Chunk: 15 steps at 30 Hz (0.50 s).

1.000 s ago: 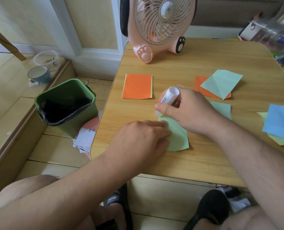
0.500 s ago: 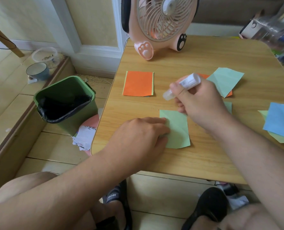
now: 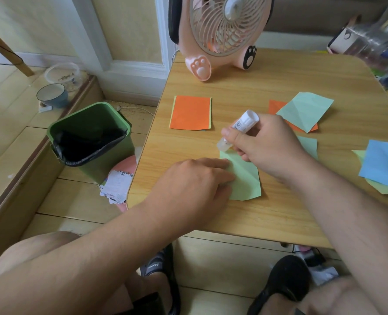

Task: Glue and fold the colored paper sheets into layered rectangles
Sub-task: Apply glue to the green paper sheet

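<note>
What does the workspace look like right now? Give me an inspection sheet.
Surface: wooden table, papers spread on it.
Job's things: green sheet under both hands; glue stick tip at its far corner; orange rectangle lies apart.
Clutter: blue sheet, pink fan.
Grippers: left hand presses the sheet flat; right hand grips the glue stick.
Cables: thin cord on the floor.
Surroundings: green bin, bowl.

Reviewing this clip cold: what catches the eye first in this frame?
Two hands meet at the table's near centre: the right hand grips a glue stick tipped at a light green paper, which the left hand presses flat. Behind, a pink paw-footed fan stands at the far edge.
</note>
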Motion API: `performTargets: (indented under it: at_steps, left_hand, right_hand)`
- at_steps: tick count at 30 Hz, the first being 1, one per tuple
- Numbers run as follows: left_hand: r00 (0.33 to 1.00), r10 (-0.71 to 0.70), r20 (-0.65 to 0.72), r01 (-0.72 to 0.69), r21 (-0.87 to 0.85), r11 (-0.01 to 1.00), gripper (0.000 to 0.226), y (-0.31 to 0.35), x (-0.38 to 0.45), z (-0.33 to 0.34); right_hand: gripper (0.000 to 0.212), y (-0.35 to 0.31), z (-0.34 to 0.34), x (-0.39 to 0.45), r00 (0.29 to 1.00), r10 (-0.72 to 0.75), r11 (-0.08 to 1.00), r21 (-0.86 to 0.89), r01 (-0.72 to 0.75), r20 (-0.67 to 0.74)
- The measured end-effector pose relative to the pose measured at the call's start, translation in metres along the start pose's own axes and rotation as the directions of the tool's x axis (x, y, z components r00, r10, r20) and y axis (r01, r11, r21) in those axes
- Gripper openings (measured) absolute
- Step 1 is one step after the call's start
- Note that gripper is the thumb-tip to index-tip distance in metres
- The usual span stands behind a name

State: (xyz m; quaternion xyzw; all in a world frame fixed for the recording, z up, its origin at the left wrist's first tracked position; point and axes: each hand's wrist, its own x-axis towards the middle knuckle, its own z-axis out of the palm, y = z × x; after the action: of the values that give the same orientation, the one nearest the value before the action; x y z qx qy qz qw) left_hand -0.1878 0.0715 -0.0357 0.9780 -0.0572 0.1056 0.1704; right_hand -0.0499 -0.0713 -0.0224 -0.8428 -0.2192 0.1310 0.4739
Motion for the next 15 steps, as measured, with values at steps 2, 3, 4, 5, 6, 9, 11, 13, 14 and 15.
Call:
performTargets:
  at_steps: [2,3,4,5,6,9,11,13,14,15]
  left_hand:
    - [1.000,-0.002,0.006,0.002,-0.001,1.000,0.023,0.000,0.001,0.000]
    - [1.000,-0.003,0.010,0.003,-0.005,1.000,0.023,0.000,0.001,0.000]
    - [1.000,-0.003,0.012,0.003,-0.011,1.000,0.023,0.000,0.001,0.000]
    - [1.000,-0.004,0.013,0.004,-0.014,1.000,0.023,-0.001,0.001,0.000]
    - [1.000,-0.005,0.018,0.005,-0.013,1.000,0.023,-0.001,0.001,-0.001]
    - [0.999,-0.012,0.036,0.012,-0.002,1.000,0.025,0.000,0.001,-0.002]
    - [0.999,-0.014,0.039,0.014,0.003,1.000,0.026,0.000,0.001,-0.002]
    - [0.999,-0.013,0.039,0.013,-0.004,1.000,0.025,0.000,0.001,-0.003]
    - [0.999,-0.013,0.040,0.013,-0.006,1.000,0.025,0.000,0.001,-0.003]
    - [0.999,-0.014,0.042,0.015,-0.006,1.000,0.025,0.000,0.001,-0.003]
  right_hand:
    - [0.040,-0.001,0.001,0.000,1.000,-0.006,0.999,-0.037,0.006,0.001]
    - [0.040,-0.001,0.001,-0.001,1.000,-0.015,0.998,-0.069,0.015,0.000]
    - [0.038,-0.002,0.002,-0.001,1.000,-0.028,0.994,-0.106,0.027,-0.004]
    - [0.036,-0.003,0.002,-0.001,0.999,-0.038,0.989,-0.145,0.036,-0.010]
    - [0.033,-0.004,0.002,-0.001,0.999,-0.043,0.984,-0.176,0.040,-0.012]
    - [0.028,-0.006,-0.001,-0.002,0.999,-0.033,0.972,-0.231,0.031,-0.005]
    - [0.029,-0.005,-0.005,-0.002,1.000,-0.028,0.964,-0.265,0.025,-0.007]
    - [0.027,-0.003,-0.009,-0.003,1.000,-0.028,0.961,-0.276,0.028,0.003]
    - [0.026,-0.002,-0.012,-0.003,1.000,-0.026,0.961,-0.274,0.028,0.009]
    - [0.026,-0.002,-0.014,-0.004,1.000,-0.026,0.962,-0.272,0.029,0.012]
